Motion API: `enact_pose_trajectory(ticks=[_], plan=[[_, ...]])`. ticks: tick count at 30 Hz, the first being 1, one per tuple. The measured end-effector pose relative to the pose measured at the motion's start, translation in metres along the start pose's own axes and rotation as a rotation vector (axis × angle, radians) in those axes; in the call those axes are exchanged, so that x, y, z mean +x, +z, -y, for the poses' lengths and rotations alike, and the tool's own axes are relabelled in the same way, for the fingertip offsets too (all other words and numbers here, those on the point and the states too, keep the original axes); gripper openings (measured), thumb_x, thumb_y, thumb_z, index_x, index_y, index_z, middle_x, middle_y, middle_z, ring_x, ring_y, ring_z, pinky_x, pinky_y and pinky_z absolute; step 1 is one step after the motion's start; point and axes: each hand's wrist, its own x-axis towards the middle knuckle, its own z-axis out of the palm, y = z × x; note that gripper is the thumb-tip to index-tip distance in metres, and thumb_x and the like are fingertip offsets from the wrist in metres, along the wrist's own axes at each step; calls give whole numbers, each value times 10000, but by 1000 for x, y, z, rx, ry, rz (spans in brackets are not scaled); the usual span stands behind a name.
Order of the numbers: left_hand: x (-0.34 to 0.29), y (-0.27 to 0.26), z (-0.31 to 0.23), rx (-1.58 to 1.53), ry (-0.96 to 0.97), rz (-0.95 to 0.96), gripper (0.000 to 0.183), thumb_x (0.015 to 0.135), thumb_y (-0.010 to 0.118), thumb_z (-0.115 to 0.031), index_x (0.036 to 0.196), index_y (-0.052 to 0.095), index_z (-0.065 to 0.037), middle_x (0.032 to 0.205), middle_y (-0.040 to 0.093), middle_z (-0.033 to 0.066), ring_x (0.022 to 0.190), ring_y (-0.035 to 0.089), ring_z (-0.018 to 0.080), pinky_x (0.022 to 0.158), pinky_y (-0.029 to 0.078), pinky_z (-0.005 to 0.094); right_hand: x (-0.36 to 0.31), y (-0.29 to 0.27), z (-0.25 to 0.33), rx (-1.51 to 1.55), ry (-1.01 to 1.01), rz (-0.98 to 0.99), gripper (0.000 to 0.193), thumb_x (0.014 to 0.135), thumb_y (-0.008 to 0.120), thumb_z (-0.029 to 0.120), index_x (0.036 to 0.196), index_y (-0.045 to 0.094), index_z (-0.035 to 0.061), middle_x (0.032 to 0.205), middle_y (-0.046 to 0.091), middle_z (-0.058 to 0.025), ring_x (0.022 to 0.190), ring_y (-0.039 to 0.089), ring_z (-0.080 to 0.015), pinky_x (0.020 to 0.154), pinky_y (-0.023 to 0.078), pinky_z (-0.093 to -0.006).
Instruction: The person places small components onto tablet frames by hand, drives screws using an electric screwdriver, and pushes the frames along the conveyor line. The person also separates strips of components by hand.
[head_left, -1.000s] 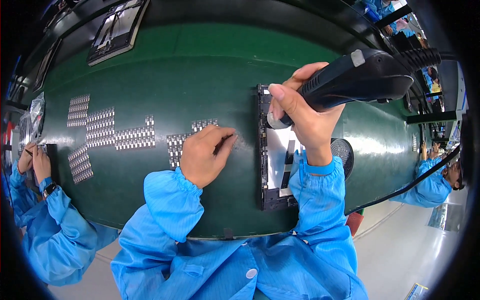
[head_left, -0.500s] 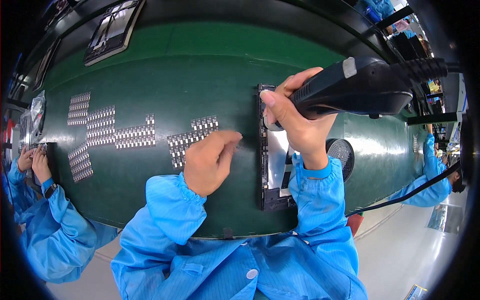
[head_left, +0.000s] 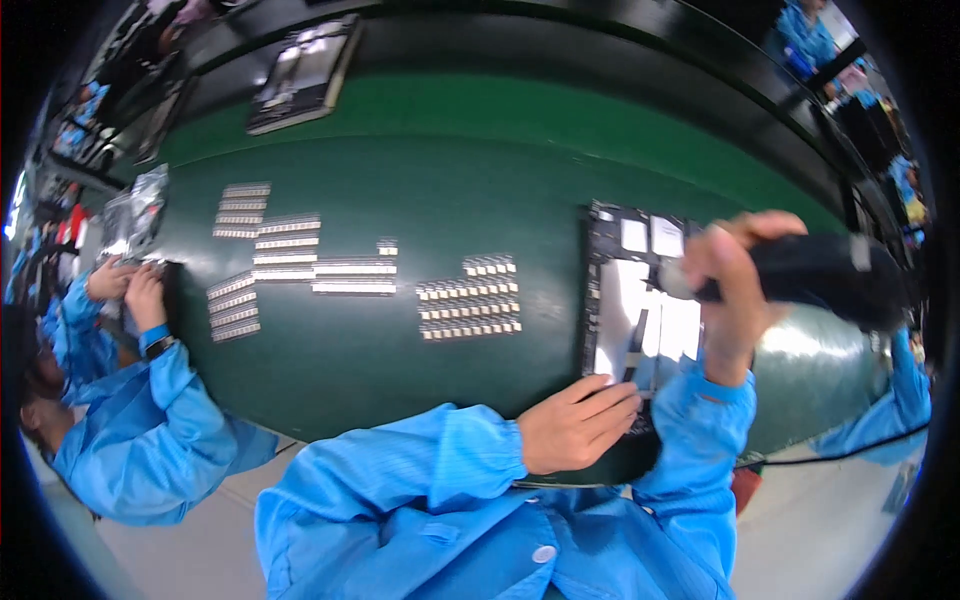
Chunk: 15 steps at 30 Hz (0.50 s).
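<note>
A black corded hand tool with a bulky body [head_left: 825,280] is gripped in my right hand [head_left: 735,300], its paler tip pointing left over an opened flat device [head_left: 618,310]. The device has a black frame, silver panels and two white rectangles at its far end. My left hand [head_left: 580,425] rests on the near edge of the device, fingers stretched out and lying flat. Motion blurs the right hand and the tool, so whether the tip touches the device I cannot tell. To the left lies a block of small black-and-white strip parts [head_left: 470,310].
More strip parts [head_left: 355,275] lie in groups on the green table [head_left: 400,380]. Another flat device [head_left: 305,75] sits on the dark shelf at the back. A co-worker's hands [head_left: 145,295] are at the left end beside a clear plastic bag [head_left: 150,200]. A black cable [head_left: 840,455] runs at right.
My left hand has gone from above the strip parts to the device's near edge. My right hand still holds the tool, now lower across the device. The whole view has shifted.
</note>
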Motion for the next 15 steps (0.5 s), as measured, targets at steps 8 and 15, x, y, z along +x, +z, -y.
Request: enact_pose_trajectory(ticks=[8, 15], plan=[[59, -8, 127, 308, -91, -12, 285, 700, 634, -192, 921, 601, -16, 957, 560, 127, 981, 529, 274, 880, 408, 426, -22, -37, 12, -82, -37, -38, 330, 777, 598, -91, 995, 394, 49, 633, 510, -56, 504, 514, -137, 520, 477, -276], [96, -28, 157, 227, -444, 65, 270, 740, 652, -108, 979, 580, -6, 1060, 591, 157, 1050, 537, 314, 893, 416, 425, -50, -61, -11, -146, 63, -129, 363, 746, 650, -105, 992, 420, 31, 604, 542, -56, 482, 522, -114, 476, 452, -236]])
